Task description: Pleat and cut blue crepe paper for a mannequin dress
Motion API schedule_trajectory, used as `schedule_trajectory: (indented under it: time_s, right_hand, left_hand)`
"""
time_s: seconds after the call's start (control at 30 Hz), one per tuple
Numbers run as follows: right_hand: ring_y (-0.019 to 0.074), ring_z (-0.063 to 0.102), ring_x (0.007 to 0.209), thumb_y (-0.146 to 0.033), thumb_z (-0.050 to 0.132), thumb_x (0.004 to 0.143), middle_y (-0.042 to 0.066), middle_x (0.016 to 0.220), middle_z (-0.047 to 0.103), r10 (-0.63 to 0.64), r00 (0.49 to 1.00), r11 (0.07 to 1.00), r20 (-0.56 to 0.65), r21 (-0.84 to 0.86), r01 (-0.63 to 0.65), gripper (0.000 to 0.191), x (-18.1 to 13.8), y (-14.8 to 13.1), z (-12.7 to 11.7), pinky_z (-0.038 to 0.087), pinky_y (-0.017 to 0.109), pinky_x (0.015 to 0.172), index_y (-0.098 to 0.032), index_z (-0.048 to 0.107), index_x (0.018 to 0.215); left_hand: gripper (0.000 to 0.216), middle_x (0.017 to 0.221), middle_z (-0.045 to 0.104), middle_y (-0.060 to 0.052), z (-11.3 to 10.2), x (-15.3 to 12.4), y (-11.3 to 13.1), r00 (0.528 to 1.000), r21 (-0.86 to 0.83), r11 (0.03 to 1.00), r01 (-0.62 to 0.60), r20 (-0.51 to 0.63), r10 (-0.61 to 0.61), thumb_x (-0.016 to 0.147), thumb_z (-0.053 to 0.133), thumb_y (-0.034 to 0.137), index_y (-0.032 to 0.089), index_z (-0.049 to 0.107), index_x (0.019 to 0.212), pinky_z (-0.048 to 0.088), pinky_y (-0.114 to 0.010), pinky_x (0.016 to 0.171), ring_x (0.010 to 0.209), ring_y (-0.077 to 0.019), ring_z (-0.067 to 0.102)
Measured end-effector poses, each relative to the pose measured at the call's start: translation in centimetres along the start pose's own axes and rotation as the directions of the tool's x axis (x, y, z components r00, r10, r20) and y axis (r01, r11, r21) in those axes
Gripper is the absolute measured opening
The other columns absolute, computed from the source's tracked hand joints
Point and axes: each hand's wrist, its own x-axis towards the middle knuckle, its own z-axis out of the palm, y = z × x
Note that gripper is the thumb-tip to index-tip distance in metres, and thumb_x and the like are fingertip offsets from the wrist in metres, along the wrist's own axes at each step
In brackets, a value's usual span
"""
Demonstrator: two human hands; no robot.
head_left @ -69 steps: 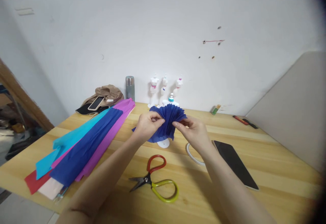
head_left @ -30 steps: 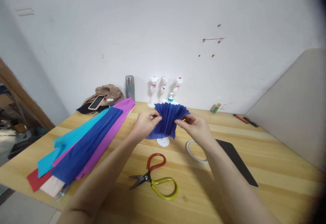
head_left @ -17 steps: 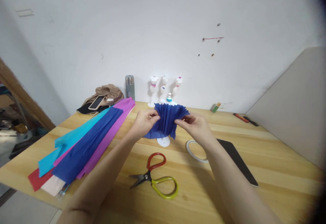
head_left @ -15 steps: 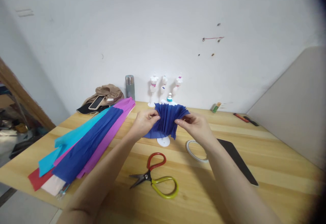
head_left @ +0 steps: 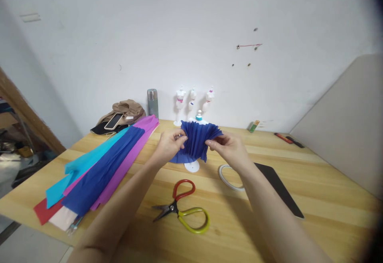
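Note:
A pleated piece of dark blue crepe paper (head_left: 196,141) is held up over the wooden table (head_left: 314,191), fanned out at the top. My left hand (head_left: 169,145) pinches its left edge and my right hand (head_left: 229,148) pinches its right edge, both closed on the paper. Just below the paper a small white round base (head_left: 192,166) stands on the table; what rises from it is hidden behind the paper.
Long folded crepe sheets (head_left: 101,167) in cyan, blue, purple and red lie at the left. Scissors (head_left: 179,208) with a red and a yellow handle lie near me. A tape ring (head_left: 230,174) and a dark tablet (head_left: 278,189) sit at the right. Three small mannequins (head_left: 193,101), a flask (head_left: 152,102) and a phone (head_left: 113,121) stand at the back.
The blue paper has come down a little and its pleats are gathered closer. Both hands stay pinched on its edges and have hardly moved in the last second.

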Motion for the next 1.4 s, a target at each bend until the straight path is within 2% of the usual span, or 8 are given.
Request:
schedule_trajectory:
  time_s: [0.27, 0.6, 0.77, 0.97, 1.17, 1.4]
  right_hand:
    - [0.0156, 0.055, 0.05, -0.038, 0.071, 0.063, 0.001, 0.053, 0.06, -0.011, 1.0, 1.0, -0.012, 0.006, 0.011, 0.02, -0.1, -0.3, 0.2, 0.044, 0.029, 0.048, -0.02, 0.064, 0.065]
    - [0.0148, 0.054, 0.048, -0.037, 0.072, 0.061, 0.0, 0.053, 0.059, -0.029, 1.0, 0.999, -0.009, 0.033, 0.03, 0.02, -0.1, 0.1, 0.7, 0.043, 0.028, 0.047, -0.02, 0.064, 0.068]
    - [0.0149, 0.054, 0.05, -0.038, 0.072, 0.062, 0.0, 0.055, 0.059, -0.032, 0.999, 0.999, 0.003, 0.03, 0.032, 0.021, -0.2, 0.0, 0.8, 0.044, 0.028, 0.048, -0.02, 0.064, 0.072]
    - [0.0145, 0.053, 0.054, -0.035, 0.071, 0.062, -0.001, 0.059, 0.058, -0.102, 0.995, 0.995, -0.022, 0.005, 0.102, 0.019, -0.3, 0.1, 1.3, 0.042, 0.027, 0.05, -0.02, 0.063, 0.071]
    - [0.0152, 0.053, 0.056, -0.034, 0.072, 0.064, -0.001, 0.062, 0.059, -0.109, 0.994, 0.993, -0.026, -0.043, 0.108, 0.025, -0.4, 0.5, 1.7, 0.042, 0.028, 0.053, -0.02, 0.065, 0.083]
    - [0.0161, 0.054, 0.059, -0.035, 0.072, 0.065, 0.0, 0.062, 0.058, -0.106, 0.993, 0.992, -0.058, -0.067, 0.103, 0.029, -0.4, 1.0, 1.8, 0.043, 0.029, 0.054, -0.02, 0.064, 0.089]
  left_hand:
    - [0.01, 0.049, 0.057, 0.003, 0.9, -0.1, -0.1, 0.997, -0.131, 0.99, 0.05, -0.046, -0.056, 0.076, 0.055, 0.017, 0.016, 0.056, 0.066, 0.045, -0.019, 0.049, 0.046, -0.0092, 0.054]
    - [0.009, 0.05, 0.056, 0.003, 1.3, -0.2, -0.1, 0.995, -0.152, 0.987, 0.057, -0.078, -0.069, 0.074, 0.057, 0.014, 0.015, 0.056, 0.066, 0.047, -0.02, 0.049, 0.048, -0.0105, 0.057]
    - [0.007, 0.052, 0.056, 0.003, 1.3, -0.2, -0.3, 0.996, -0.096, 0.995, -0.011, -0.084, 0.003, 0.074, 0.058, 0.016, 0.015, 0.058, 0.067, 0.045, -0.019, 0.048, 0.05, -0.01, 0.056]
    - [0.009, 0.056, 0.055, 0.002, 1.3, -0.2, -0.6, 0.991, -0.044, 0.994, -0.096, -0.103, 0.091, 0.075, 0.057, 0.02, 0.016, 0.057, 0.067, 0.045, -0.02, 0.048, 0.05, -0.0103, 0.056]
    - [0.008, 0.067, 0.056, 0.0, 2.0, -0.3, -1.2, 0.974, -0.033, 0.988, -0.152, -0.172, 0.144, 0.075, 0.057, 0.019, 0.017, 0.058, 0.067, 0.046, -0.021, 0.05, 0.053, -0.0093, 0.057]
    - [0.009, 0.071, 0.057, -0.001, 2.1, -0.4, -1.5, 0.965, 0.017, 0.982, -0.189, -0.182, 0.189, 0.076, 0.057, 0.019, 0.017, 0.059, 0.068, 0.045, -0.022, 0.052, 0.056, -0.0099, 0.055]
